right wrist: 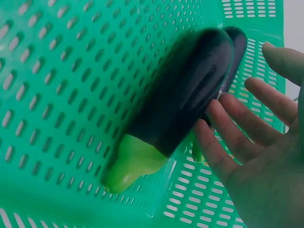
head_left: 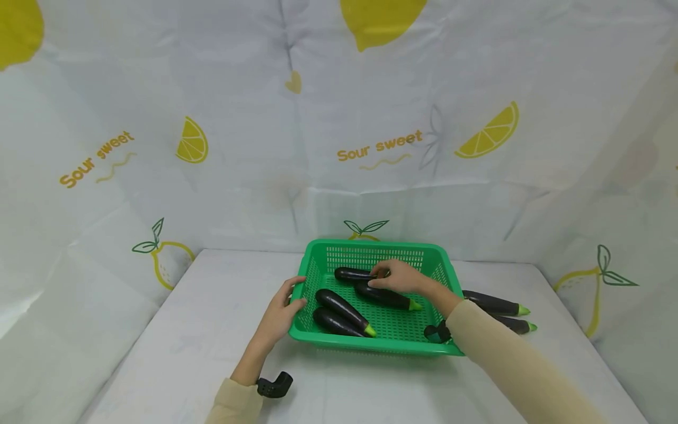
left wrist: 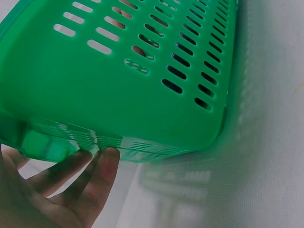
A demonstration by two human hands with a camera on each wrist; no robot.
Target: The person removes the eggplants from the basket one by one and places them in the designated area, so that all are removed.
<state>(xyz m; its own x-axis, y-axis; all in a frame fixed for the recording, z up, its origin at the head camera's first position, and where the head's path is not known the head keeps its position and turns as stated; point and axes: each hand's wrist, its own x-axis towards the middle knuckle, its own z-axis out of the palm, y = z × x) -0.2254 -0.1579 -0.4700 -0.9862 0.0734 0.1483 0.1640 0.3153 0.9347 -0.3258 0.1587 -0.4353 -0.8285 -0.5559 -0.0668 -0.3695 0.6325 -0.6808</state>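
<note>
A green slotted basket [head_left: 371, 345] holds several dark purple eggplants. My left hand [head_left: 276, 309] is at its left side; in the left wrist view the fingertips [left wrist: 110, 156] rest against the outside wall below the rim. My right hand [head_left: 399, 277] reaches into the basket over the eggplants near the back. Its fingers are spread and extended beside an eggplant [right wrist: 185, 90] with a green stem cap, nothing gripped between them. Behind that one lies another eggplant [head_left: 352, 274], partly covered by the right hand. Two more eggplants, one of them in front [head_left: 344, 309], lie side by side at front left.
Two eggplants, the farther one [head_left: 495, 303] and the nearer one [head_left: 516, 324], lie on the white table [head_left: 180, 347] right of the basket, partly hidden by the right arm. A white lemon-print sheet [head_left: 254, 176] hangs behind and at both sides. Each wrist wears a black device [head_left: 275, 386].
</note>
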